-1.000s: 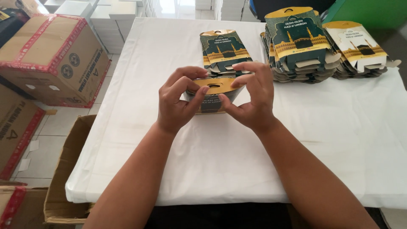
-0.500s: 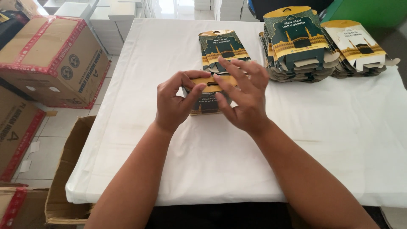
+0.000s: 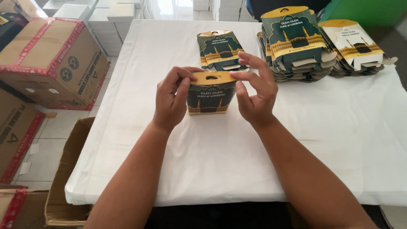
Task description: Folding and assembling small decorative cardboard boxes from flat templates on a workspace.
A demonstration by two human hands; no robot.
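Note:
A small dark green and gold carton (image 3: 211,98) with a gold handle flap stands upright on the white tablecloth (image 3: 220,148). My left hand (image 3: 170,99) grips its left side and top edge. My right hand (image 3: 254,92) holds its right side, fingertips pinching the gold flap. Just behind it lies a short stack of flat green cartons (image 3: 219,50).
A tall stack of flat green cartons (image 3: 296,42) and a stack of flat cream ones (image 3: 354,48) lie at the back right. Taped cardboard boxes (image 3: 51,59) stand on the floor to the left, with an open box (image 3: 70,169) by the table's near left corner.
The carton has been stood upright with its printed front facing me. My right hand moved from across its top to its right side.

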